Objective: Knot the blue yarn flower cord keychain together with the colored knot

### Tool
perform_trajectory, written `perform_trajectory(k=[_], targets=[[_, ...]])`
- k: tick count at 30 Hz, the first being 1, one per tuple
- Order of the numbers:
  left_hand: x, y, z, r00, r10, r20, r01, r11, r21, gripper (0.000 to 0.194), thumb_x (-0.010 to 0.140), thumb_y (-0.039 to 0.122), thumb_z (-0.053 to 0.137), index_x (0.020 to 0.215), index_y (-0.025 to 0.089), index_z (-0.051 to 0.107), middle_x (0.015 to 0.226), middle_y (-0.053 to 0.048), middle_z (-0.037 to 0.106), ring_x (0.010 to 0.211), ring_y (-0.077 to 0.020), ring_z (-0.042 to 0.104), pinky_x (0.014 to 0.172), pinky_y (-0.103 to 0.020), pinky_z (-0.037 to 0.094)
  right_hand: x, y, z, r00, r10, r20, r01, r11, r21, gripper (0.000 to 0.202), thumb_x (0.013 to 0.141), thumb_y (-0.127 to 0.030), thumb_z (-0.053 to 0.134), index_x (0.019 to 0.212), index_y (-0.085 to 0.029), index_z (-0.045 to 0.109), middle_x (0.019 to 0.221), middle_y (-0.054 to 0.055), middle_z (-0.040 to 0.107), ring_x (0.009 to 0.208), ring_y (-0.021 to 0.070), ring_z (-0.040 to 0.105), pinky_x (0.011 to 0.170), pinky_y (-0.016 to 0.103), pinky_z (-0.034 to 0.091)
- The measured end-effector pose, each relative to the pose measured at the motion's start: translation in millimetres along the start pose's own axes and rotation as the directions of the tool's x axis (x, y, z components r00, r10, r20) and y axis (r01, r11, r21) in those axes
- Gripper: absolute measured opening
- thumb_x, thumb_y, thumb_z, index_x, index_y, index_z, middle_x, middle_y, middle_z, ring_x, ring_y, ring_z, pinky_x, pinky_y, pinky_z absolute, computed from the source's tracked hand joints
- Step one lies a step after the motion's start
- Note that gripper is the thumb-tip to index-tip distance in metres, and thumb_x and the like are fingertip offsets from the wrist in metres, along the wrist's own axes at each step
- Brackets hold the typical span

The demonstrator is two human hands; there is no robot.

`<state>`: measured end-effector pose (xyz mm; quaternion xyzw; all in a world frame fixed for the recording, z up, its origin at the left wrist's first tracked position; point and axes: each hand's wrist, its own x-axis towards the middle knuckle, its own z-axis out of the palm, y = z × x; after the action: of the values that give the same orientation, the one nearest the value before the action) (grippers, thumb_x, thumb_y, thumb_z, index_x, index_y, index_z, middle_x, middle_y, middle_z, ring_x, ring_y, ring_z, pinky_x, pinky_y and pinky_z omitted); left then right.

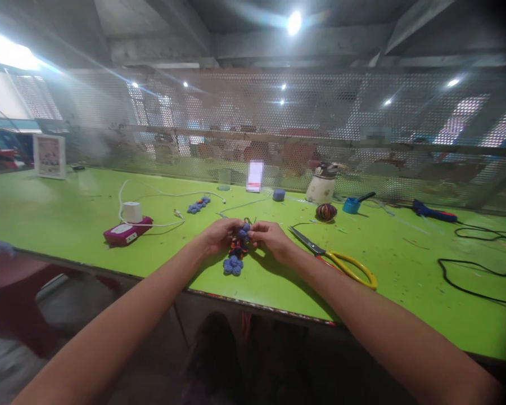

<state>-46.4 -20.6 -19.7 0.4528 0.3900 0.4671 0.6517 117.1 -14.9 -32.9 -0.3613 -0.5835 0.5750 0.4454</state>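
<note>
My left hand [220,235] is closed round the upper part of a crocheted flower strip [233,265], blue with a dark orange-and-black middle. One blue flower hangs below my fingers. Thumb and fingers of my right hand [271,236] pinch the strip's top right edge; whether a hook or loose yarn is also between them is hidden. From a small blue yarn ball [279,194], a blue strand runs towards my hands. A second crocheted strip [198,205] lies beyond my left hand. Large scissors [320,251] with yellow and red handles lie beside my right forearm.
Behind stand a phone [254,175], a glass [224,180] and a jug [321,185]. On the right are a multicoloured yarn ball [326,212], blue pot [351,206] and glue gun [433,212] with cord. A purple power strip [129,231] with white cable lies left.
</note>
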Motion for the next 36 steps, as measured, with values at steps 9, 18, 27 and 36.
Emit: perform_trajectory(k=[9, 18, 27, 36], targets=[[4.4, 1.7, -8.2, 0.995, 0.076, 0.058, -0.079, 0.996, 0.041, 0.008, 0.066, 0.006, 0.068, 0.071, 0.012, 0.064, 0.074, -0.008, 0.064, 0.067, -0.0135, 0.059, 0.063, -0.024, 0.048, 2.0, -0.3, -2.9, 1.0, 0.022, -0.019, -0.022, 0.999, 0.024, 0.009, 0.061, -0.014, 0.072, 0.062, -0.018, 0.063, 0.062, 0.001, 0.063, 0.054, 0.01, 0.052, 0.055, 0.025, 0.043], [0.4, 3.3, -8.9, 0.996, 0.044, 0.076, -0.048, 0.997, 0.06, 0.009, 0.068, 0.006, 0.072, 0.07, 0.011, 0.065, 0.071, -0.006, 0.063, 0.063, -0.0107, 0.057, 0.058, -0.022, 0.045, 0.6, -6.6, -6.1, 1.0, 0.017, 0.015, -0.019, 0.991, 0.136, 0.005, 0.064, -0.019, 0.068, 0.067, -0.019, 0.064, 0.072, 0.001, 0.063, 0.068, 0.0127, 0.057, 0.061, 0.026, 0.044], [-0.9, 0.8, -7.2, 0.992, 0.035, 0.118, -0.031, 0.999, -0.034, 0.007, 0.069, 0.007, 0.071, 0.073, 0.01, 0.066, 0.073, -0.007, 0.063, 0.063, -0.0113, 0.056, 0.06, -0.024, 0.044, 3.7, -3.8, -8.2, 0.996, 0.024, 0.086, -0.038, 0.986, 0.161, 0.017, 0.06, -0.023, 0.08, 0.064, -0.016, 0.065, 0.069, 0.001, 0.062, 0.067, 0.0122, 0.056, 0.066, 0.027, 0.046], [-3.6, 2.0, -4.6, 0.985, 0.064, 0.159, -0.044, 0.991, -0.125, 0.005, 0.071, 0.008, 0.068, 0.076, 0.009, 0.067, 0.075, -0.008, 0.065, 0.066, -0.0132, 0.057, 0.065, -0.025, 0.045, 4.0, -11.4, -10.6, 0.99, 0.016, 0.138, -0.045, 0.976, 0.212, 0.026, 0.058, -0.027, 0.084, 0.069, -0.014, 0.064, 0.071, 0.002, 0.062, 0.069, 0.0136, 0.057, 0.066, 0.028, 0.049]])
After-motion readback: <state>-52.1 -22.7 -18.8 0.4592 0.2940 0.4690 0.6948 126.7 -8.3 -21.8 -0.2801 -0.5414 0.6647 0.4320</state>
